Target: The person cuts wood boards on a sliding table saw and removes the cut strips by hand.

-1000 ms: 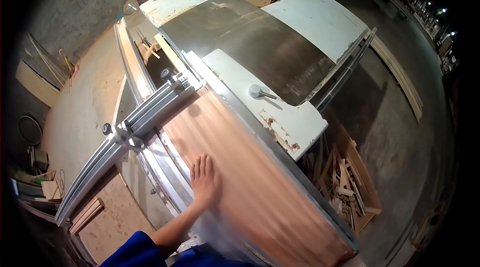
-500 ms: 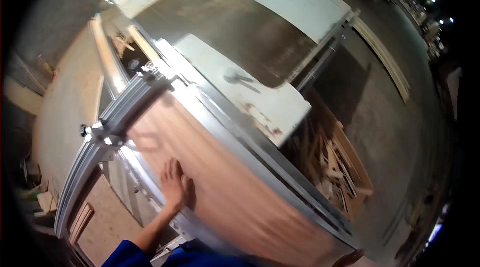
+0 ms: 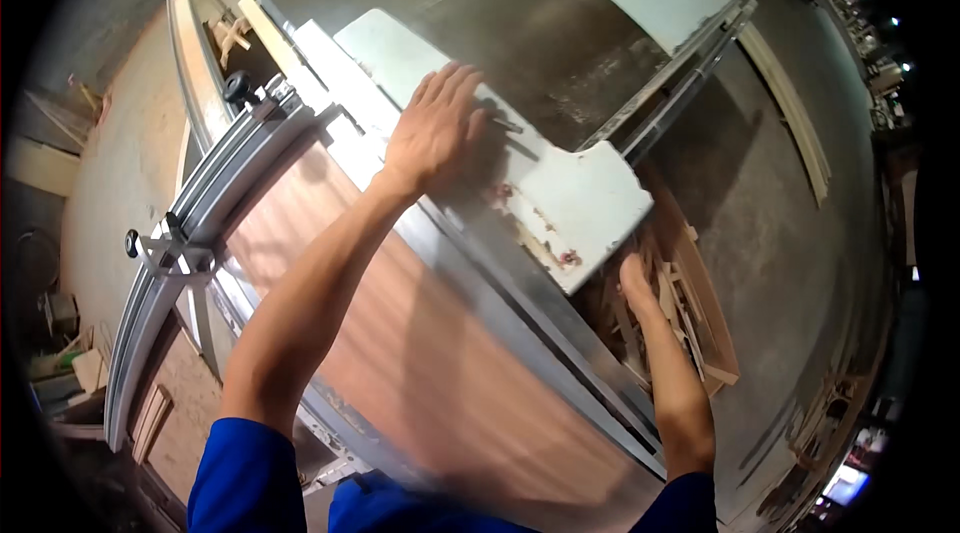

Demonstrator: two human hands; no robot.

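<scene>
My left hand (image 3: 437, 125) reaches over a white-painted saw table section (image 3: 600, 208), its fingers stretched out together. It lies on or just above that surface, and its shadow falls beside it. Next to its fingertips a short dark lever (image 3: 508, 123) sticks out, partly covered by the hand. My right hand (image 3: 633, 278) is down past the near right corner of the white section, above a bin of wood offcuts. Its fingers are mostly hidden, and what they touch cannot be made out. A reddish wood panel (image 3: 450, 373) lies below my left forearm.
A grooved metal rail (image 3: 540, 298) runs between the panel and the white section. An aluminium crosscut fence (image 3: 240, 168) with black knobs stands at the left. The offcut bin (image 3: 705, 293) is at the right. Long boards (image 3: 790, 118) lie on the floor farther right.
My left hand has moved from the wood panel up and right onto the white section. My right hand has risen from the lower right edge to the white section's corner.
</scene>
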